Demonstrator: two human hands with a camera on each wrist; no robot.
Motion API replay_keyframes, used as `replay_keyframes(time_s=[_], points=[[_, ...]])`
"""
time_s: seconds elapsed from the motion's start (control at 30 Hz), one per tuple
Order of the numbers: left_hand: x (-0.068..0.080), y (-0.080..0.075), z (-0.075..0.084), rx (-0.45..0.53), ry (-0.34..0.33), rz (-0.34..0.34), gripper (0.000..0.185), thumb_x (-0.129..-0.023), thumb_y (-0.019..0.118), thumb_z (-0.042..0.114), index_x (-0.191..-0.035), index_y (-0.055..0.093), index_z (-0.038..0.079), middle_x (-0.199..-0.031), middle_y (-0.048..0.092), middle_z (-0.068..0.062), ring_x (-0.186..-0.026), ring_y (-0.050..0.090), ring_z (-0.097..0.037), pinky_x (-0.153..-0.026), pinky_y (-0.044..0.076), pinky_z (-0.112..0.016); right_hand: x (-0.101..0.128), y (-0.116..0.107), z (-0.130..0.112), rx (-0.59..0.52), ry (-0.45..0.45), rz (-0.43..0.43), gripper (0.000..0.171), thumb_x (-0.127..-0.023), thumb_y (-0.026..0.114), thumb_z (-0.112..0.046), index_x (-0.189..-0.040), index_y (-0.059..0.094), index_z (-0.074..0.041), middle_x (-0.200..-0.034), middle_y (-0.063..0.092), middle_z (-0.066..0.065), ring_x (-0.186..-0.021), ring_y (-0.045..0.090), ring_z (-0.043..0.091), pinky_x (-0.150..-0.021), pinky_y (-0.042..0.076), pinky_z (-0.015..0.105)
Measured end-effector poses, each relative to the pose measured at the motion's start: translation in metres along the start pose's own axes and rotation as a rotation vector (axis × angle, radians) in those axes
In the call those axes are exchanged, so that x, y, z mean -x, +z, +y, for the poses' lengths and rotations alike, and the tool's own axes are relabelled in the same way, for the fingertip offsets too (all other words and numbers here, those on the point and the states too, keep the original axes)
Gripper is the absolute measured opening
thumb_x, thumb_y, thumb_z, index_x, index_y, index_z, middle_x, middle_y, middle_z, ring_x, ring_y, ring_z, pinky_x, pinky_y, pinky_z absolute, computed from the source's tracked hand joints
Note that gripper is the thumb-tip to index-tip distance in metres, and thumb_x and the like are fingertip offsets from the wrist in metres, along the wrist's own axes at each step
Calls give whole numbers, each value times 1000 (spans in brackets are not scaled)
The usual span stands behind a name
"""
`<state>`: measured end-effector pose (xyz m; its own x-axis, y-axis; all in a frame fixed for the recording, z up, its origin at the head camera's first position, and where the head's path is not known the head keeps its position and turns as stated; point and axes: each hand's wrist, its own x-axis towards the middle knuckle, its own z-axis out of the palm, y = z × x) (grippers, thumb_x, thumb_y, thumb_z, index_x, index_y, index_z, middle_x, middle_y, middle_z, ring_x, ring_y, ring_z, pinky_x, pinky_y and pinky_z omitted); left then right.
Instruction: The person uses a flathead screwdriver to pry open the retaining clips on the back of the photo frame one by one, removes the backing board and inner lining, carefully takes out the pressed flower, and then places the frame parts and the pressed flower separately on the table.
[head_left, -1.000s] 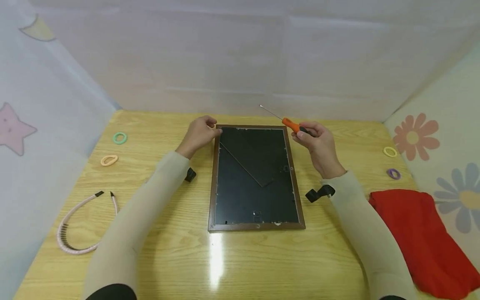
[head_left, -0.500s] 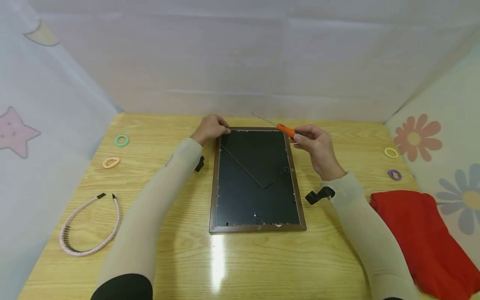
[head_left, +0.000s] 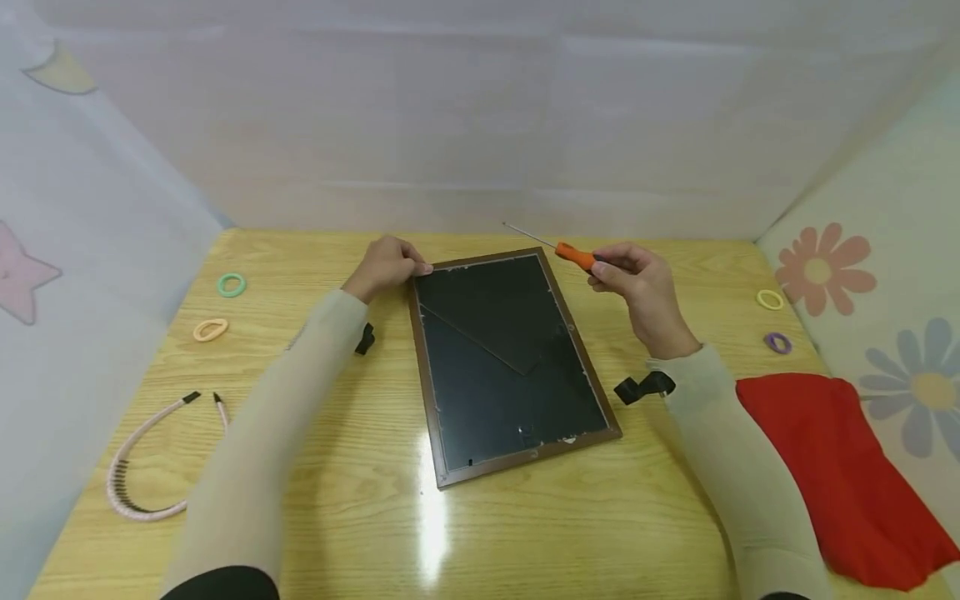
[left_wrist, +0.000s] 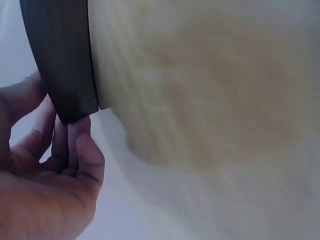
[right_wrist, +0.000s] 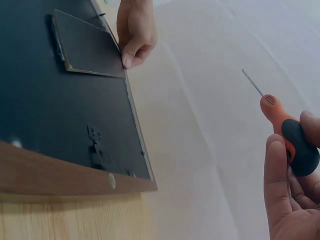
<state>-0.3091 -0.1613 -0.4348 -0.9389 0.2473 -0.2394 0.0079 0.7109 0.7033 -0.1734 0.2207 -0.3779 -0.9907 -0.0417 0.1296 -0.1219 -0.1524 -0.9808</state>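
Your left hand (head_left: 386, 265) pinches the picture frame's (head_left: 504, 358) far-left corner; your right hand (head_left: 637, 287) fingers grip an orange screwdriver (head_left: 573, 253) above the tabletop (head_left: 360, 467).

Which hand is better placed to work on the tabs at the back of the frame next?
Probably the right hand: it already grips the screwdriver just above the frame. The left hand is busy holding the frame's far corner.

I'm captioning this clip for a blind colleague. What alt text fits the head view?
A picture frame lies face down and askew on a wooden table; the left hand grips its far left corner while the right hand holds an orange screwdriver above the far right corner.
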Motion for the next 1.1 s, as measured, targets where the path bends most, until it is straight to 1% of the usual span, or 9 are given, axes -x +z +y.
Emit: replay_keyframes(time_s=[0.13, 0.3, 0.4, 0.47, 0.57, 0.63, 0.83, 0.97, 1.1], points=[[17, -3, -12, -33, -15, 27, 26, -96, 70, 35, -103, 74, 11, -115, 69, -11, -98, 57, -27, -82, 50, -37, 2, -2, -1, 72, -8, 9, 21, -92, 73, -8, -111, 67, 0, -98, 71, 2, -79, 72, 13, -76, 64, 22], [52, -5, -19, -182, -6, 60, 30, -96, 70, 38, -101, 77, 10, -101, 75, -11, -74, 55, -21, -65, 46, -31, 5, -7, -2, 110, -16, 26, 21, -91, 75, -7, -110, 69, -2, -100, 72, -1, -80, 71, 11, -78, 63, 21], [74, -6, -19, -274, 26, 53, 30, -95, 70, 36, -98, 79, 8, -86, 77, -9, -53, 44, -14, -52, 39, -27, 8, -11, -4, 125, -23, 42, 23, -90, 76, -6, -112, 69, 0, -102, 72, -1, -82, 72, 11, -80, 63, 20], [89, -7, -18, -291, 37, 17, 30, -95, 69, 34, -98, 78, 6, -74, 74, -7, -47, 38, -12, -47, 36, -25, 9, -13, -5, 210, -32, 59, 26, -90, 77, -9, -113, 69, -1, -102, 71, -3, -83, 71, 10, -80, 62, 19], [110, -8, -20, -210, 5, -106, 30, -97, 67, 31, -108, 71, 3, -66, 68, -7, -46, 52, -13, -46, 49, -27, 10, -16, -6, 355, -44, 66, 30, -91, 76, -14, -117, 69, -1, -104, 69, -6, -87, 70, 8, -80, 61, 17], [125, -7, -21, -107, -42, -199, 32, -98, 66, 28, -117, 64, 1, -68, 67, -8, -53, 64, -18, -53, 59, -32, 11, -17, -6, 427, -47, 64, 32, -92, 76, -17, -119, 69, -2, -104, 69, -7, -89, 70, 6, -81, 62, 17], [166, 13, -15, 124, -118, -380, 34, -98, 66, 16, -123, 53, -2, -75, 71, -15, -59, 71, -24, -59, 65, -40, 13, -21, -8, 418, -45, 60, 31, -91, 76, -15, -119, 69, -3, -99, 71, -9, -86, 70, 7, -80, 61, 17], [171, 24, -9, 149, -70, -430, 32, -95, 69, 17, -118, 55, -1, -78, 72, -14, -63, 72, -24, -61, 66, -40, 13, -24, -13, 413, -64, 69, 29, -91, 76, -11, -118, 70, -3, -93, 72, -11, -82, 70, 7, -77, 60, 16], [149, 27, -3, 130, -18, -317, 39, -94, 69, 25, -122, 57, 2, -93, 72, -11, -70, 72, -23, -64, 65, -37, 13, -25, -16, 302, -71, 68, 28, -90, 77, -9, -115, 70, 1, -98, 73, -5, -84, 72, 10, -78, 62, 18]])
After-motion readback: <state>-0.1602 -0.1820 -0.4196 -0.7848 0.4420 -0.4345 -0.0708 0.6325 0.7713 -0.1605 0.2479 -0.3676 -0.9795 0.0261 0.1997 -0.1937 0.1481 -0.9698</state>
